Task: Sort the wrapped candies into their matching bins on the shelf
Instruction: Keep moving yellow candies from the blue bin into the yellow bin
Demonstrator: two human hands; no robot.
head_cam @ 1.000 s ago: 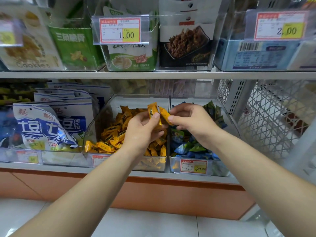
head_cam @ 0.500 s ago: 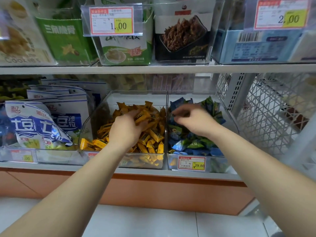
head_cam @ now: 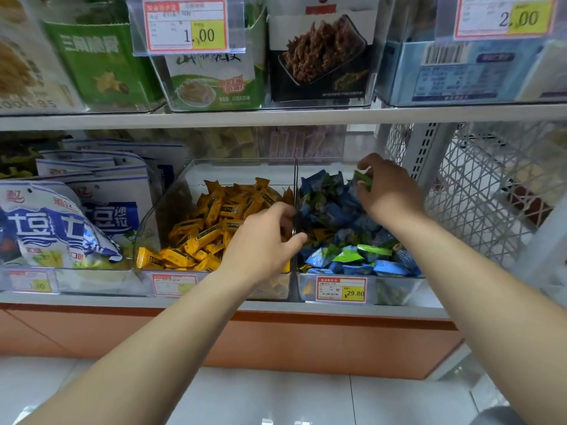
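Side by side on the lower shelf (head_cam: pixel 92 299): left candy bin (head_cam: pixel 239 170) and right candy bin (head_cam: pixel 397 291), each heaped with wrapped candies (head_cam: pixel 214 216). Left of both, snack bags (head_cam: pixel 55 228) in rows. To the right, past a shelf upright (head_cam: pixel 420 161), a wire basket (head_cam: pixel 478 191). On the right bin's front, a price tag (head_cam: pixel 341 289). Over the wall between the bins, the left hand (head_cam: pixel 264 240); far back over the right heap, the right hand (head_cam: pixel 386 191), pinching one candy (head_cam: pixel 363 179). Overhead, the upper shelf (head_cam: pixel 276 116) with snack boxes (head_cam: pixel 319 56).

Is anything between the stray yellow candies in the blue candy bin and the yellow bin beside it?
Only the clear bin walls where the two bins meet, standing between the stray yellow candies and the yellow bin. The left hand is at those walls; the candies likely need lifting over.
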